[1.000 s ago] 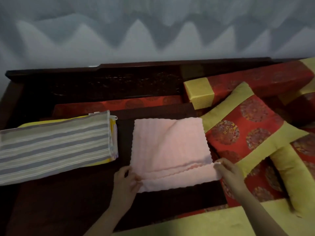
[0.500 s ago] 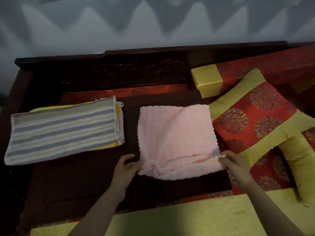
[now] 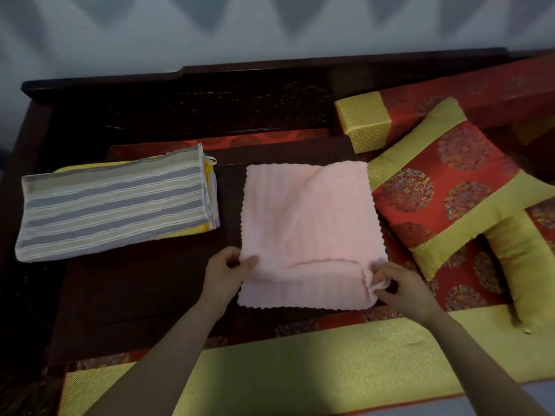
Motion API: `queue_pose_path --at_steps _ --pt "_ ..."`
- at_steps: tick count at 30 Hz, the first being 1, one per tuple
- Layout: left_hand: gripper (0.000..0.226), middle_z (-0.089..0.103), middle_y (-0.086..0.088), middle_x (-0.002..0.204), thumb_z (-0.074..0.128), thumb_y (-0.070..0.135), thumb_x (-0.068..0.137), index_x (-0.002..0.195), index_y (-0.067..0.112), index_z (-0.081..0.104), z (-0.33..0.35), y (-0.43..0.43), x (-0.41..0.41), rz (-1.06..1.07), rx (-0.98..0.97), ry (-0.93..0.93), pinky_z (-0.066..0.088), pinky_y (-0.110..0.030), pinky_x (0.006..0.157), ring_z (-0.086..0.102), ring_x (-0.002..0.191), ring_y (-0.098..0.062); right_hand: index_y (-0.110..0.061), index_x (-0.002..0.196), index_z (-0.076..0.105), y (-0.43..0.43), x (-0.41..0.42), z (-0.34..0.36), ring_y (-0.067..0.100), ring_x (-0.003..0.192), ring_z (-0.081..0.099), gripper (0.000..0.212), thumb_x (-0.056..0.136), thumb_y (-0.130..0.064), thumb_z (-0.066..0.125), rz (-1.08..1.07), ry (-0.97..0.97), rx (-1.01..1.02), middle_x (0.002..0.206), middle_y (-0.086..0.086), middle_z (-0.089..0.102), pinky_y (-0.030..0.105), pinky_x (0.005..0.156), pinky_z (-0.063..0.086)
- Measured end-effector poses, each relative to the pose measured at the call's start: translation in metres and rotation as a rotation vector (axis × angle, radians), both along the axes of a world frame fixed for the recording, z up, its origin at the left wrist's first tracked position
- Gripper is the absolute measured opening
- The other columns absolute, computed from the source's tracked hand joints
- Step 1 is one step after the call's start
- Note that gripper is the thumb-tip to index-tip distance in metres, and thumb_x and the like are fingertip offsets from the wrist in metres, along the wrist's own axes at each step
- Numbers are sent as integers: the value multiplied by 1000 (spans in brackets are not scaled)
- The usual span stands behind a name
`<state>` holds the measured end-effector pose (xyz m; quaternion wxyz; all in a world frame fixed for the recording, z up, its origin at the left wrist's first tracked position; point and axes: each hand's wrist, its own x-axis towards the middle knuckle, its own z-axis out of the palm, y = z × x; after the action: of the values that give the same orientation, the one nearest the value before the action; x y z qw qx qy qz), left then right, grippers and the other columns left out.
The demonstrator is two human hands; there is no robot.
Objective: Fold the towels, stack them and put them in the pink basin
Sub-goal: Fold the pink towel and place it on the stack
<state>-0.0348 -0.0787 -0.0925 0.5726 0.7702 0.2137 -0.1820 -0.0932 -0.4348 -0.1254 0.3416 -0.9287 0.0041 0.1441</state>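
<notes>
The fingers of the left hand are closed in a pinch on the left edge of the one pink towel, near its lower corner. The fingers of the right hand are curled round a small bunch of the same towel at its right edge. The towel is soft, ribbed terry with scalloped edges. It is spread nearly square on the dark wooden tabletop, and a shallow crease is seen across its lower part between the two hands.

To the left, well apart from the pink towel, one stack of folded towels is laid on the same tabletop. A flat, woven towel striped in grey and white is on top and a yellow towel is beneath. Thin further edges are seen at the stack's right end, but their number cannot be told.

To the right, three cushions are seen: a square brocade cushion in red with round medallions and gold borders, a block-shaped bolster with a gold end, and a plain yellow cushion.
</notes>
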Motion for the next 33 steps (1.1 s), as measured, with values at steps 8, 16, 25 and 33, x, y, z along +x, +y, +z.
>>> queue_pose_path --at_steps 8,16,25,33 --pt "19 64 -18 90 65 30 87 85 14 55 -17 8 -16 -69 70 115 55 -44 75 63 81 -26 -28 74 59 1 0 -4 7 76 55 28 75 -3 72 -47 -21 45 90 -10 57 27 63 40" --pt "39 52 -5 110 77 22 78 107 1 62 -26 14 -37 -175 312 159 45 -31 82 57 105 -30 -41 68 55 2 1 0 8 78 59 44 70 -1 74 -60 -13 57 89 -9 59 23 67 44" --pt "56 50 3 122 73 27 73 123 25 47 -35 0 -61 -625 702 -544 49 -30 85 51 109 -18 11 84 64 -26 -11 29 16 113 63 15 74 21 60 -428 -30 627 107 10 73 23 93 51" --pt "74 51 12 123 82 51 52 118 33 52 -50 4 -68 -1157 656 -513 50 -20 79 43 113 -7 -4 80 70 -53 -21 44 23 86 65 41 60 -35 86 -493 -7 624 88 11 72 24 72 52"
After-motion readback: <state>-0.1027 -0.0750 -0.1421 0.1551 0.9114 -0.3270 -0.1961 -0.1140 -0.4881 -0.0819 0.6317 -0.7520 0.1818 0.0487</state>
